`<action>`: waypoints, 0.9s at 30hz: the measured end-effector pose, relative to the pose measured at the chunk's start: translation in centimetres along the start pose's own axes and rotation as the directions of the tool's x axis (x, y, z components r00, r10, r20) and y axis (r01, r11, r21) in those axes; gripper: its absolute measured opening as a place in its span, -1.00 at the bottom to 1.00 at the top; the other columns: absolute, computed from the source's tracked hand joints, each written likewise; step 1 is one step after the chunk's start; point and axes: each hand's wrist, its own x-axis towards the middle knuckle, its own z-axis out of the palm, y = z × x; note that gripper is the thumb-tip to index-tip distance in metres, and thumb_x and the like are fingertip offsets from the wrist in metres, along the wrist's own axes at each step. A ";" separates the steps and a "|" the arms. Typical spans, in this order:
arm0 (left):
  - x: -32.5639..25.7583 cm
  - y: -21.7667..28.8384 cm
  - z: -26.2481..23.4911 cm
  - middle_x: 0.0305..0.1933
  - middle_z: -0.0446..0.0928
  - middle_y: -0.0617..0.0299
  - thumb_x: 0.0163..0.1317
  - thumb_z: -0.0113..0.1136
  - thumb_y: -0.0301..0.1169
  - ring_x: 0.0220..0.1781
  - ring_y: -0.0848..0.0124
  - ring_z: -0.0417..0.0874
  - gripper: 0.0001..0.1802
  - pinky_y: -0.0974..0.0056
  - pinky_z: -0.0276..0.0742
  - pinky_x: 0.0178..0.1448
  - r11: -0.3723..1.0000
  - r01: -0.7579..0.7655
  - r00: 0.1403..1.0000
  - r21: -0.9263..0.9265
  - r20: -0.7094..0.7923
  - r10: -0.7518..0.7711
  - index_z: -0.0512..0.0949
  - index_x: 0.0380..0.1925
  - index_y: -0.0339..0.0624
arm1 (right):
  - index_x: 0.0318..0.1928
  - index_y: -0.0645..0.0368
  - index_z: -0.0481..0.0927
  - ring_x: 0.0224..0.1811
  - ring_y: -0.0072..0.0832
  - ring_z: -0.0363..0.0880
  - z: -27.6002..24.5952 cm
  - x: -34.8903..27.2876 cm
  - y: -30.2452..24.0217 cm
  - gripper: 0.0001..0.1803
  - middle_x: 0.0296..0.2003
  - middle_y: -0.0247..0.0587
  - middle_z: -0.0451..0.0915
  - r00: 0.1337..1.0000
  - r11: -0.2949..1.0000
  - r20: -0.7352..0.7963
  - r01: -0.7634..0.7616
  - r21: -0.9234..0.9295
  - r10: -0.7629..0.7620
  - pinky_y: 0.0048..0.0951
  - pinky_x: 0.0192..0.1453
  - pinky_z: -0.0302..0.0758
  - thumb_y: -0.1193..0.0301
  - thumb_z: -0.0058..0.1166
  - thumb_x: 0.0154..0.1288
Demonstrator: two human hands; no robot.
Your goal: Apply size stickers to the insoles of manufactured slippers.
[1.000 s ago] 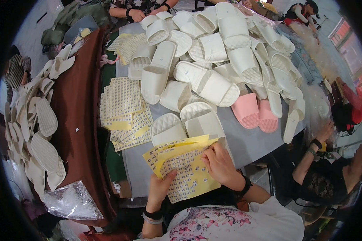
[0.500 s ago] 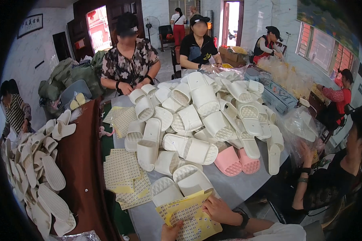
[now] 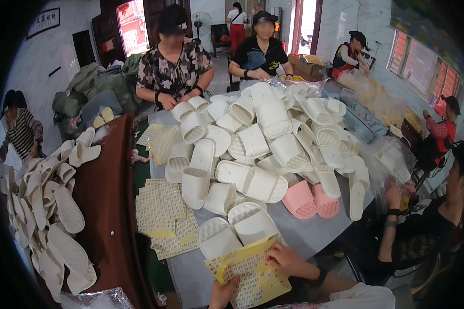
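At the bottom edge of the head view I hold a yellow sheet of small stickers over the grey table. My left hand grips its lower left edge. My right hand rests on its upper right part, fingers pinching at the sheet. Just beyond the sheet lies a pair of cream slippers, soles up. Behind them rises a big heap of cream slippers, with a pink pair at its right side.
More sticker sheets lie left of the slippers. A brown bench holds another slipper pile. Two people work at the far end; others sit at the right and far left.
The view has tilted upward, bringing the far people and the room into sight. My hands and the sticker sheet have slid to the bottom edge; they still hold the sheet.
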 end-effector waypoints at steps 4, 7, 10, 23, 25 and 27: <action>0.5 -1.4 -0.1 -0.66 0.32 0.46 0.15 0.14 -0.37 -0.72 0.67 0.23 -0.87 0.53 0.09 -0.67 0.996 -0.049 0.999 -0.078 0.003 0.050 0.46 -0.38 -0.17 | -0.33 0.13 0.46 -0.42 -0.27 0.48 -0.6 0.2 -0.9 -0.82 -0.35 -0.20 0.40 1.000 1.000 -0.006 0.020 0.003 -0.020 -0.30 -0.37 0.43 0.35 0.09 0.06; 0.3 0.1 0.3 -0.69 0.31 0.48 0.15 0.14 -0.37 -0.75 0.69 0.21 -0.88 0.54 0.05 -0.70 0.995 -0.017 1.000 -0.102 0.020 0.019 0.46 -0.42 -0.16 | -0.33 0.14 0.46 -0.40 -0.26 0.48 -0.5 0.4 -0.6 -0.81 -0.36 -0.19 0.39 1.000 0.999 -0.020 0.017 -0.033 -0.018 -0.30 -0.37 0.42 0.35 0.11 0.05; 0.3 -0.1 -0.1 -0.69 0.31 0.48 0.15 0.14 -0.36 -0.75 0.69 0.21 -0.88 0.54 0.04 -0.70 0.995 0.019 0.999 -0.101 0.035 -0.015 0.46 -0.43 -0.16 | -0.34 0.15 0.46 -0.40 -0.26 0.47 -0.5 0.2 -0.8 -0.81 -0.37 -0.19 0.38 0.999 0.998 -0.037 0.033 -0.048 -0.035 -0.30 -0.37 0.41 0.36 0.11 0.05; 1.1 -2.4 -1.8 -0.28 0.56 0.11 0.13 0.17 -0.45 -0.30 0.46 0.55 -0.71 0.40 0.48 -0.25 0.982 0.165 0.982 -0.091 0.106 -0.155 0.47 -0.18 -0.42 | -0.28 0.25 0.43 -0.39 -0.29 0.48 -2.9 0.2 -1.5 -0.87 -0.38 -0.07 0.45 0.976 0.953 -0.166 -0.086 0.289 0.139 -0.38 -0.31 0.40 0.48 -0.01 0.15; 0.3 -0.7 -0.8 -0.45 0.47 0.28 0.13 0.16 -0.41 -0.49 0.56 0.42 -0.80 0.46 0.31 -0.44 0.993 0.075 0.995 -0.090 0.079 -0.068 0.47 -0.29 -0.29 | -0.28 0.25 0.43 -0.38 -0.27 0.47 -3.1 -0.3 -1.2 -0.88 -0.38 -0.07 0.45 0.960 0.957 -0.236 -0.081 0.280 0.150 -0.37 -0.31 0.40 0.50 -0.03 0.16; -0.3 0.7 -0.6 -0.62 0.37 0.46 0.13 0.16 -0.36 -0.68 0.65 0.29 -0.87 0.52 0.14 -0.64 0.996 -0.030 0.998 -0.089 0.043 0.034 0.48 -0.39 -0.16 | -0.29 0.27 0.42 -0.36 -0.24 0.46 -3.4 -0.7 -0.7 -0.90 -0.38 -0.07 0.44 0.875 0.973 -0.435 -0.148 0.178 0.213 -0.37 -0.30 0.40 0.53 -0.05 0.16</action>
